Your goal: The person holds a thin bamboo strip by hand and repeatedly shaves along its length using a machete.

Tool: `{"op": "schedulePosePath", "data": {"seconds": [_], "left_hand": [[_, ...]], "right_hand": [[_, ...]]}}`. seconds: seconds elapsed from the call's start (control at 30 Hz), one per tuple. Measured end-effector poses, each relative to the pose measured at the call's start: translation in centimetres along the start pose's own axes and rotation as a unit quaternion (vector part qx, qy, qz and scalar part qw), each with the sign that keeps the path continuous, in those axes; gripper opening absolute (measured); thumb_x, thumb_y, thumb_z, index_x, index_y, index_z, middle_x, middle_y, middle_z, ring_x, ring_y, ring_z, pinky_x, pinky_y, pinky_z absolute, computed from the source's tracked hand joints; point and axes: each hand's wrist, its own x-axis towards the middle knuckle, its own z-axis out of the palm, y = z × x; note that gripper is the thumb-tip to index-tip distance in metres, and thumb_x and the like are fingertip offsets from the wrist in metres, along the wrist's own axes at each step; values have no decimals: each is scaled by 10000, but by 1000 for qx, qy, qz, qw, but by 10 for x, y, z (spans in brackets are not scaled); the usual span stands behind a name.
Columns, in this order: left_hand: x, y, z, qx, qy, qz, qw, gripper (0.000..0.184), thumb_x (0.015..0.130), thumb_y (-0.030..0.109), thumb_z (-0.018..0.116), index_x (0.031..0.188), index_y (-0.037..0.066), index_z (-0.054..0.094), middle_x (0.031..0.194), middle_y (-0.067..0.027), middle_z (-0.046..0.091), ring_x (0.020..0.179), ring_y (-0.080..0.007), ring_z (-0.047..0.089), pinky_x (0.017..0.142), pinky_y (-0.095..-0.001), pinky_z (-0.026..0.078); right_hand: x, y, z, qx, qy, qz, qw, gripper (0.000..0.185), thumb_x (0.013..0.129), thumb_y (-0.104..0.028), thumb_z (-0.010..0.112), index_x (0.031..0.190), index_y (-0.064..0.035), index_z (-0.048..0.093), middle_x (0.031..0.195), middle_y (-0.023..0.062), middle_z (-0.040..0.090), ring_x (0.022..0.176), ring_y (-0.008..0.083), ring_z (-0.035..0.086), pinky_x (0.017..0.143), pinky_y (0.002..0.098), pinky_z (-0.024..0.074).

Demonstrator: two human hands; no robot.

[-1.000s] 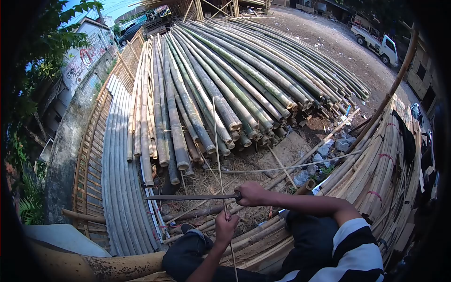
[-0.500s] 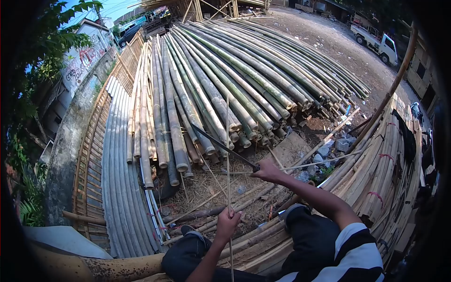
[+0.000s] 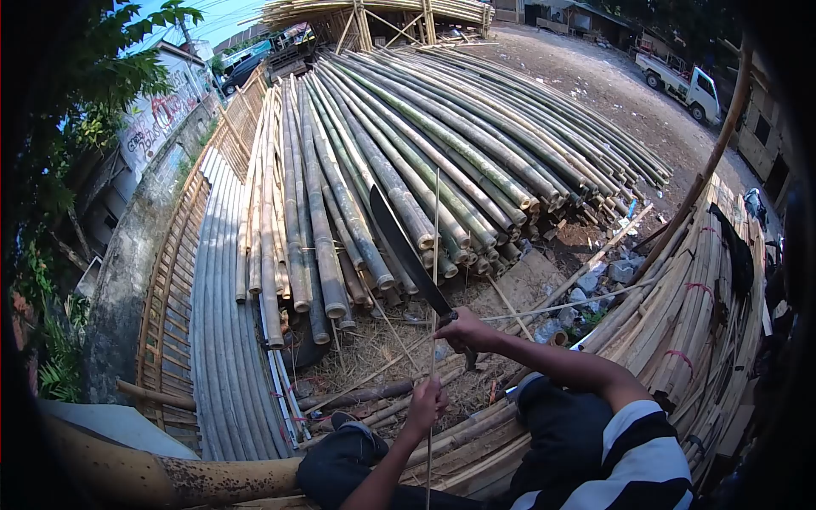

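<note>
My left hand (image 3: 427, 405) is closed around a thin bamboo strip (image 3: 436, 225) that stands nearly upright in front of me. The strip's lower end runs down past my lap. My right hand (image 3: 464, 331) grips the handle of a machete (image 3: 401, 242), just above and to the right of my left hand. Its long dark blade slants up and to the left, with the broad side showing. The strip passes close by the blade's lower part and my right fingers; whether they touch I cannot tell.
A large pile of bamboo poles (image 3: 408, 187) lies ahead. Bundled split strips (image 3: 680, 314) lie at my right, near a leaning post (image 3: 722, 153). Corrugated sheets (image 3: 229, 340) and a slatted bamboo panel (image 3: 166, 340) lie left. A thick pole (image 3: 229, 483) crosses beside my leg.
My right hand has moved left and slightly down towards the strip. The machete has swung to a steeper angle, its broad side now visible. My left hand and the strip shifted slightly right.
</note>
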Motion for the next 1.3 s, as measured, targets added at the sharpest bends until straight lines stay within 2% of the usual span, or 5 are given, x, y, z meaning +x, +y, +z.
{"op": "schedulePosePath", "data": {"seconds": [0.6,0.7,0.8,1.1,1.3], "left_hand": [[6,16,-26,-322,-68,-139,934,297,996,338,336,830,112,436,548,40,292,408,-57,235,388,-205,228],[3,9,-34,-382,-68,-140,911,345,989,370,342,733,146,405,510,67,233,387,-48,186,361,-208,178],[-3,16,-32,-387,-59,-168,905,391,981,428,333,680,180,357,505,81,214,378,-51,160,349,-208,161],[4,2,-31,-405,-108,-180,890,450,959,505,347,644,185,328,473,80,168,362,-51,116,342,-217,102],[-1,2,-27,-414,-127,-183,883,449,966,502,326,648,185,323,467,83,155,350,-45,105,334,-211,94]], "right_hand": [[-8,13,31,-163,-49,57,984,256,790,-167,681,932,-12,535,557,13,501,410,82,455,360,245,346],[3,33,25,-387,-36,-154,908,400,760,-336,709,946,4,607,642,103,603,525,213,557,528,350,460],[-5,1,19,-472,-63,-102,874,382,721,-362,686,815,2,615,711,176,623,651,331,606,616,412,476],[-10,13,20,-490,16,-100,866,269,680,-250,634,737,9,591,659,209,598,636,389,604,619,442,487],[-9,3,32,-663,-31,-191,723,190,657,-236,636,720,-66,580,607,178,588,594,367,602,570,481,481]]}}
